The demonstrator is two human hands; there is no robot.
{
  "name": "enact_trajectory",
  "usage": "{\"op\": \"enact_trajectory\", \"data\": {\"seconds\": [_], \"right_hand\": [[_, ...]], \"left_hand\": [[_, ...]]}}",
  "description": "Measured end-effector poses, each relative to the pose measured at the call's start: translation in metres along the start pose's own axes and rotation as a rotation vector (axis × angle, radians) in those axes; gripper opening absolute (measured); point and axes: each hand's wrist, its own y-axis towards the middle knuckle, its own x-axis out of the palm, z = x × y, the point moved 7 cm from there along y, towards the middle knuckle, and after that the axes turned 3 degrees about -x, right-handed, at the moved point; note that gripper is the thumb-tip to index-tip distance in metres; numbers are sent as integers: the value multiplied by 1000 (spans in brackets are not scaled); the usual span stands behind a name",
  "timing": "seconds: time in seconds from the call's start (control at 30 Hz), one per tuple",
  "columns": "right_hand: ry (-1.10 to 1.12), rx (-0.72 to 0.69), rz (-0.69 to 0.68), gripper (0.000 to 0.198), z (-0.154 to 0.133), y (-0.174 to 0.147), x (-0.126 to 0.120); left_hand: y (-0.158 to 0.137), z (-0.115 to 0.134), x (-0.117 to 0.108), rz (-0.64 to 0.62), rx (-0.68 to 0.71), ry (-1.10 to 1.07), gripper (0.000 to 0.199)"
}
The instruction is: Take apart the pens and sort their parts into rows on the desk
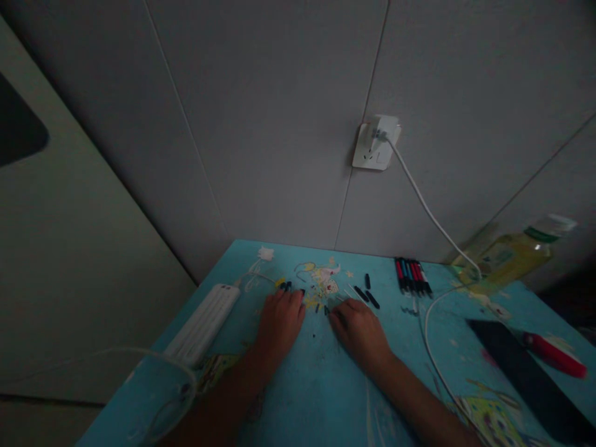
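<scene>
My left hand point(282, 313) rests palm down on the blue patterned table, fingers stretched forward. Small dark pieces point(288, 285) lie at its fingertips, next to a small yellow piece point(280, 282). To the right, my right hand point(359, 324) is curled, its fingers pressed together low over the table. A short dark piece point(326, 310) shows at the tip of its fingers; the inside of the grip is hidden. Another small dark piece point(317, 308) lies between the hands. Beyond my right hand are several black pen-cap-like parts point(361, 293) and thin clear rods point(349, 290).
Several pens point(412, 276) lie in a row at the back right. A tilted bottle of yellow liquid point(512, 254) leans by the wall. A white cable point(427, 329) runs from the wall socket point(376, 146). A white power strip point(205, 323) lies left, a red-handled tool point(554, 355) right.
</scene>
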Motion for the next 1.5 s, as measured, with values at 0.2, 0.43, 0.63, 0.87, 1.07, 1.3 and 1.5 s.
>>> {"op": "enact_trajectory", "data": {"seconds": [0.2,0.43,0.63,0.87,1.07,1.3,1.5], "right_hand": [[-35,58,-10,15,3,16,8],[-45,51,-13,19,7,3,4],[-7,11,10,17,19,-17,-9],[95,-35,67,13,33,-31,-7],[135,-44,50,15,36,-33,-9],[165,-64,68,16,28,-35,-15],[202,-190,78,20,9,-37,-20]], "left_hand": [[-3,8,-1,9,24,-45,25],[-6,14,-14,109,89,-420,24],[-17,20,-8,51,-52,-911,13],[-23,31,-3,-57,-142,-1247,48],[-25,34,-2,-132,-145,-1164,28],[-27,42,-8,-123,-4,-971,6],[-25,37,-8,-63,-21,-1027,12]]}}
